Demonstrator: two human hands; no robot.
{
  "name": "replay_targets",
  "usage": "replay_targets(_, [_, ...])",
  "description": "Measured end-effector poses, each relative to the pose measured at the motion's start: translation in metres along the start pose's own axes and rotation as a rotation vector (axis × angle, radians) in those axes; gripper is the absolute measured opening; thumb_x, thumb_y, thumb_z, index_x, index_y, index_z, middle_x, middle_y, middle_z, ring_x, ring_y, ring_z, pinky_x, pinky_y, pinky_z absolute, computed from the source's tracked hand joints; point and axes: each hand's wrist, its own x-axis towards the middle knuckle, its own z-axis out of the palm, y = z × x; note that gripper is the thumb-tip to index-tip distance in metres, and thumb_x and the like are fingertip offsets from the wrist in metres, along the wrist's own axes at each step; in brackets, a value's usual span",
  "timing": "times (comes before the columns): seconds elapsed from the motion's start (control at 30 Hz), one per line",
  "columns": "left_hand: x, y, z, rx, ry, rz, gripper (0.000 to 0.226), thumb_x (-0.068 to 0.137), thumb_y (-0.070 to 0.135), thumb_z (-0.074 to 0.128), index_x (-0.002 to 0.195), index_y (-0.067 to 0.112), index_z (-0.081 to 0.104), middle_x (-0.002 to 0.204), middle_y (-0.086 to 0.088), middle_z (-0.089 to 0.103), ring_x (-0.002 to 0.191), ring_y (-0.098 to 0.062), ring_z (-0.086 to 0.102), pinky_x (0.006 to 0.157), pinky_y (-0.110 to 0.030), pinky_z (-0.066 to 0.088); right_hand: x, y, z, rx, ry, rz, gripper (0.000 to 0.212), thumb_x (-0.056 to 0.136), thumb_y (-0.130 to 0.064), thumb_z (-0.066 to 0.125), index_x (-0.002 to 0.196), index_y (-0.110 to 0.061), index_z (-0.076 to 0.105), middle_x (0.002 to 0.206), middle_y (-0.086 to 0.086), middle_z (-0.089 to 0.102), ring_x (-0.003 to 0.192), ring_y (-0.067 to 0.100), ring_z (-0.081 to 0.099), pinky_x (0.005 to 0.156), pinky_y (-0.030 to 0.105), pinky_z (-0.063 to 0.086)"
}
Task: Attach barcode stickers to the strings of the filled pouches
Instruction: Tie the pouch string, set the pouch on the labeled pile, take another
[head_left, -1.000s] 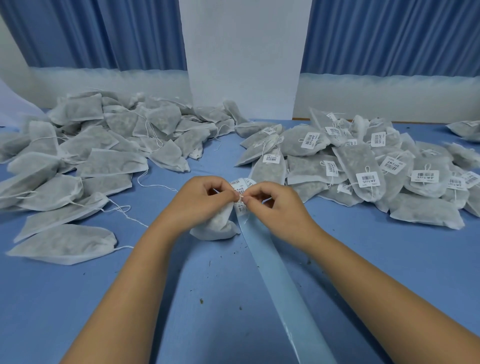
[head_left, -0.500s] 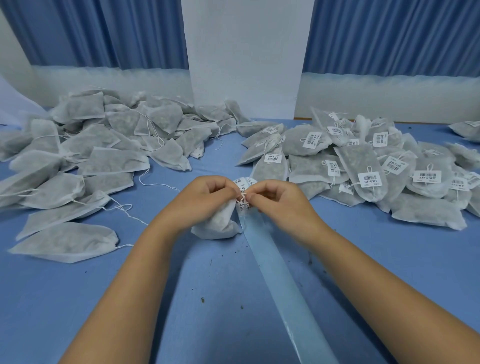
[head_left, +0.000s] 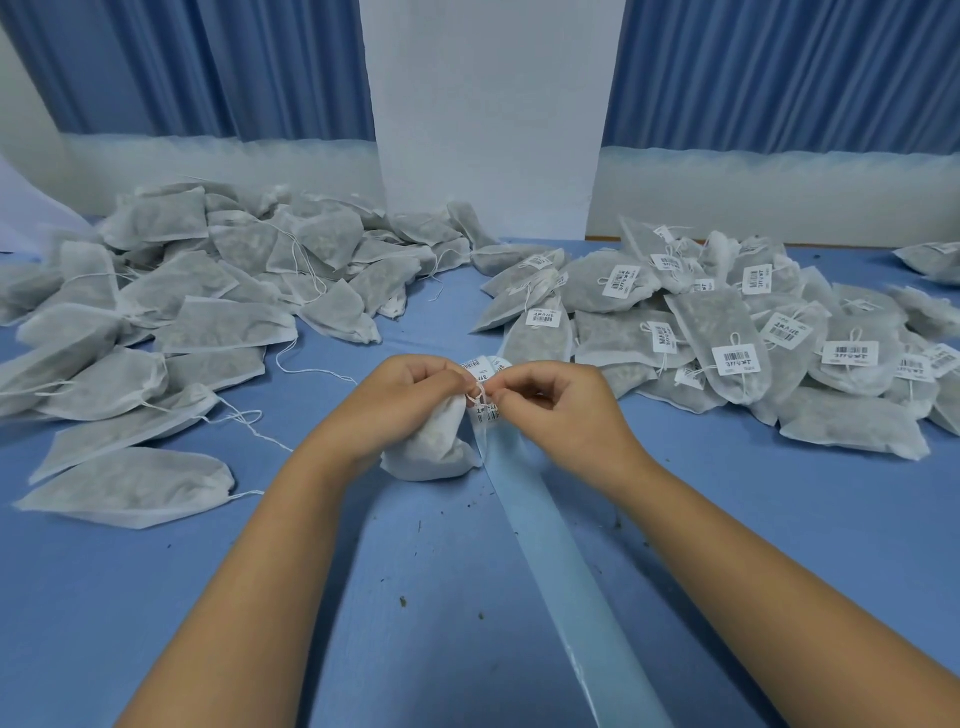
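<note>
The hands now sit slightly apart at the middle of the counter (head_left: 415, 597): left hand (head_left: 410, 400) grips a filled pouch (head_left: 431, 447), right hand (head_left: 561, 410) pinches its string loop (head_left: 479, 397) just above a barcode sticker (head_left: 487, 414), which should fold squarely over it.

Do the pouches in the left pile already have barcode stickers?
No, the left pile holds only bare pouches; the stickers sit on the right pile.

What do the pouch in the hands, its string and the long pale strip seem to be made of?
The pouch looks like thin non-woven fabric, matte white; greyish filling shows faintly through. The string seems thin white cotton-like thread, limp and looped. The strip is probably sticker backing paper, pale blue with a slight sheen.
</note>
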Motion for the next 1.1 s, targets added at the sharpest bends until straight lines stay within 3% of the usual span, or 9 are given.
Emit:
replay_targets(0.13, [0.002,-0.002,-0.001,0.012,-0.019,0.015,0.033,0.093,0.022,0.059,0.065,0.028,0.073,0.066,0.008,0.058,0.061,-0.005,0.048,0.058,-0.020,0.035,-0.001,-0.001,0.000,0.059,-0.033,-0.003,0.011,0.083,-0.008,0.076,0.080,-0.019,0.076,0.077,-0.010,0.075,0.070,0.000,0.067,0.066,0.010,0.048])
replay_targets(0.3, [0.004,-0.006,-0.003,0.095,-0.072,0.051,0.014,0.086,0.035,0.073,0.072,0.033,0.071,0.072,0.017,0.064,0.064,0.003,0.054,0.062,-0.013,0.039,0.001,-0.001,-0.001,0.055,-0.008,0.000,0.016,0.084,-0.005,0.074,0.078,-0.020,0.075,0.074,-0.012,0.074,0.068,-0.003,0.065,0.065,0.009,0.046])
replay_targets(0.4, [0.005,-0.009,-0.003,0.170,-0.110,0.085,0.013,0.076,0.035,0.082,0.080,0.028,0.072,0.085,0.014,0.069,0.074,0.003,0.058,0.076,-0.021,0.042,0.003,-0.002,-0.002,0.077,0.007,-0.003,0.022,0.085,-0.001,0.071,0.076,-0.021,0.074,0.073,-0.011,0.074,0.068,-0.002,0.066,0.066,0.010,0.047])
replay_targets(0.53, [0.004,-0.007,0.000,0.218,-0.091,0.086,0.009,0.080,0.036,0.078,0.073,0.034,0.074,0.068,0.022,0.063,0.068,0.008,0.055,0.072,-0.021,0.040,0.004,-0.003,-0.001,0.102,0.026,0.006,0.020,0.085,-0.002,0.071,0.077,-0.020,0.074,0.074,-0.010,0.074,0.070,0.000,0.067,0.069,0.012,0.050])
replay_targets(0.7, [0.004,-0.007,0.000,0.211,-0.081,0.114,0.020,0.085,0.031,0.074,0.066,0.035,0.073,0.061,0.021,0.059,0.061,0.006,0.051,0.065,-0.018,0.037,0.006,0.001,0.000,0.137,0.079,0.062,0.012,0.088,-0.006,0.069,0.082,-0.017,0.071,0.076,-0.007,0.072,0.074,0.006,0.064,0.080,0.027,0.055])
replay_targets(0.93, [0.005,-0.010,0.004,0.215,-0.069,0.205,0.017,0.089,0.022,0.070,0.075,0.012,0.068,0.059,0.017,0.054,0.059,-0.001,0.047,0.057,-0.009,0.037,0.007,0.001,0.000,0.225,0.118,0.143,0.010,0.099,-0.010,0.051,0.090,-0.015,0.053,0.062,-0.007,0.068,0.063,0.004,0.063,0.060,0.016,0.050])
replay_targets(1.03, [0.003,-0.010,0.005,0.265,-0.087,0.284,0.017,0.094,0.021,0.064,0.078,0.019,0.065,0.066,0.015,0.064,0.065,-0.001,0.055,0.065,-0.014,0.042,0.008,0.000,-0.001,0.256,0.186,0.200,0.010,0.099,-0.011,0.049,0.092,-0.016,0.053,0.061,-0.008,0.065,0.063,0.008,0.064,0.055,0.017,0.049])
replay_targets(1.1, [0.002,-0.010,0.007,0.324,-0.078,0.325,0.019,0.095,0.021,0.061,0.077,0.026,0.061,0.067,0.014,0.060,0.066,-0.004,0.052,0.064,-0.019,0.040,0.008,0.000,-0.002,0.287,0.228,0.235,0.010,0.099,-0.010,0.048,0.093,-0.015,0.052,0.064,-0.006,0.064,0.062,0.008,0.064,0.053,0.017,0.047])
